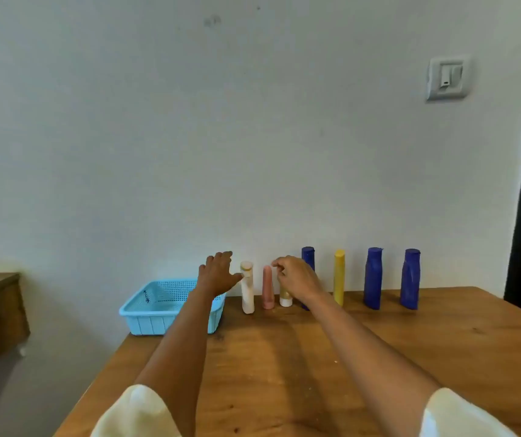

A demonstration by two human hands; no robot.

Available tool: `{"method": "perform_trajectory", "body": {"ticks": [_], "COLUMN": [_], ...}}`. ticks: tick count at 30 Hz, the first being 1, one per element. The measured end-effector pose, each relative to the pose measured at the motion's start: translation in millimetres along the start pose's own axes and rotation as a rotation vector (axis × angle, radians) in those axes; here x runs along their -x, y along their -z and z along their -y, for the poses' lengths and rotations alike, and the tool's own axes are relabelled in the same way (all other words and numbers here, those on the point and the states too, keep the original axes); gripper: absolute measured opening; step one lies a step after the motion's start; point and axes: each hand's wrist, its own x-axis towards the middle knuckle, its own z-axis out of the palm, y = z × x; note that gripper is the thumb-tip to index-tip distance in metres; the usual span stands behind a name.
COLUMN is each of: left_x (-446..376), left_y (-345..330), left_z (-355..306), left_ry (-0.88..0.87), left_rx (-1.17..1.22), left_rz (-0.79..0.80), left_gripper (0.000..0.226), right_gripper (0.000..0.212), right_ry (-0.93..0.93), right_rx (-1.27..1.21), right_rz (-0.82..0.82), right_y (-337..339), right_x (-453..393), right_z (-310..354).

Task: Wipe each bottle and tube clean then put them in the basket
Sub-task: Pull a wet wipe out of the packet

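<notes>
Two bare arms reach forward over a wooden table [284,357] that stands against a pale wall [189,121], with cream sleeves [136,411] showing at the near edge.

Largest of the things on the table, a light blue plastic basket [145,313] with perforated sides sits at the far left corner; nothing shows inside it. To its right, a row of upright containers lines the far edge by the wall. Three dark blue bottles stand there: one on the far right [410,279], one to its left [373,277], and one [307,258] partly hidden behind the right hand. A yellow tube [339,277] stands between the hidden bottle and the middle one. Further left stand a white bottle [248,290] with a tan cap, a pink tube [267,291], and a small gold tube with a white cap [285,299].

The left hand [216,274] hovers above the basket's right end with fingers spread wide and holding nothing; its thumb reaches toward the top of the white bottle, and whether it touches cannot be told. The right hand [297,279] hangs over the small gold tube with fingers curled loosely downward; whether they grip that tube cannot be told, since the hand covers its upper part.

A white wall switch [447,77] sits high on the right.
</notes>
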Motion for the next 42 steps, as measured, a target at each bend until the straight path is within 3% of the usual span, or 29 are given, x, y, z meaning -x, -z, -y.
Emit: {"method": "perform_trajectory", "body": {"ticks": [4,8,12,19,24,30,36,42], "left_x": [-26,-48,-56,-39,-21,16,86,152], "left_y": [3,-10,-20,-31,-37,-15,33,52], "left_z": [-5,-9,-6,3,-9,-21,-13,4], "left_ry": [-0.109,-0.134,-0.123,-0.102,-0.007,-0.058,-0.122,-0.096], "left_rx": [0.001,0.042,0.118,0.301,0.349,0.547,0.779,0.845], "left_rz": [0.167,0.347,0.298,0.276,0.050,-0.069,0.085,0.277], "left_gripper": [0.074,0.072,0.063,0.067,0.061,0.054,0.041,0.040], "right_gripper": [0.042,0.035,0.027,0.025,0.026,0.032,0.033,0.041], "right_ry": [-0.126,-0.151,-0.115,-0.037,-0.084,-0.105,-0.050,-0.022], "right_rx": [0.048,0.159,0.106,0.090,0.101,-0.079,-0.223,-0.215], "right_rz": [0.139,0.263,0.323,0.134,0.038,0.010,0.074,0.184], "right_y": [-12,-20,-32,-35,-26,1,45,55], "right_x": [-29,-48,-54,-43,-22,10,61,107], "right_z": [3,0,-4,-8,-3,8,18,26]}}
